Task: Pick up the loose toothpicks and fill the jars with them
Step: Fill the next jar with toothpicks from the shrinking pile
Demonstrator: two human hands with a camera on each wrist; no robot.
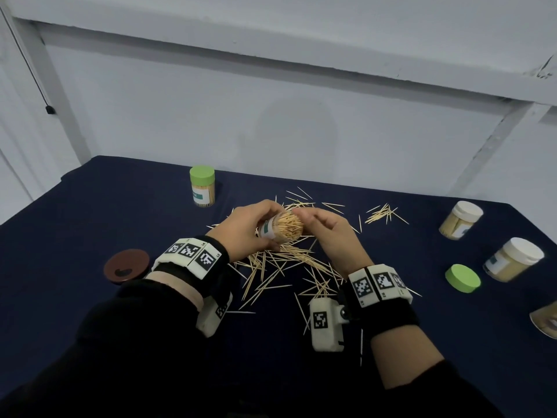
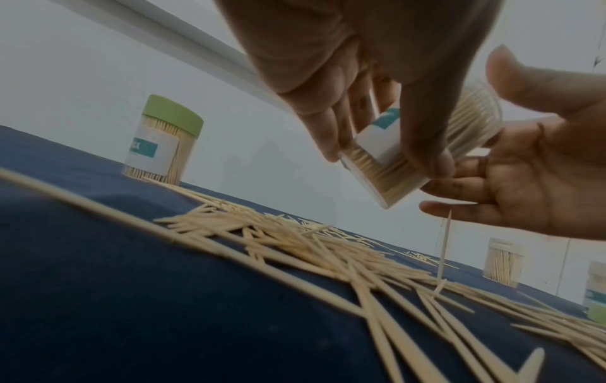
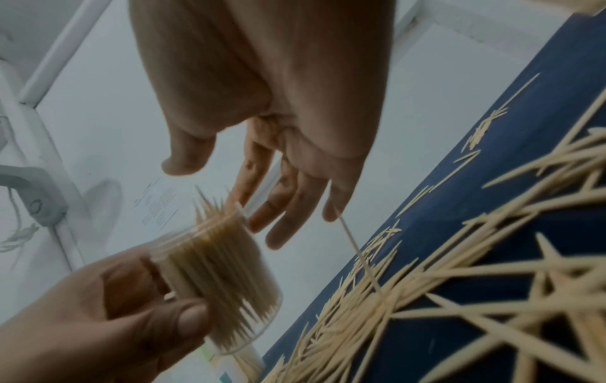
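My left hand [image 1: 245,227] grips a clear jar [image 1: 281,229] packed with toothpicks, tilted with its open mouth toward my right hand [image 1: 330,233]. In the left wrist view the thumb and fingers wrap the labelled jar [image 2: 393,160]. In the right wrist view my right hand [image 3: 262,108] hangs open, fingers straight, just beside the mouth of the jar [image 3: 216,272]. One toothpick [image 3: 357,254] dangles from its little finger toward the cloth. Loose toothpicks [image 1: 280,263] lie scattered under and around both hands, with a smaller bunch [image 1: 384,214] to the right.
A green-lidded full jar [image 1: 202,187] stands at the back left. Two white-lidded jars [image 1: 461,220] [image 1: 514,259] lie at the right, with a loose green lid [image 1: 462,278] near them. A brown lid [image 1: 126,267] sits left. Another jar [image 1: 547,319] shows at the right edge.
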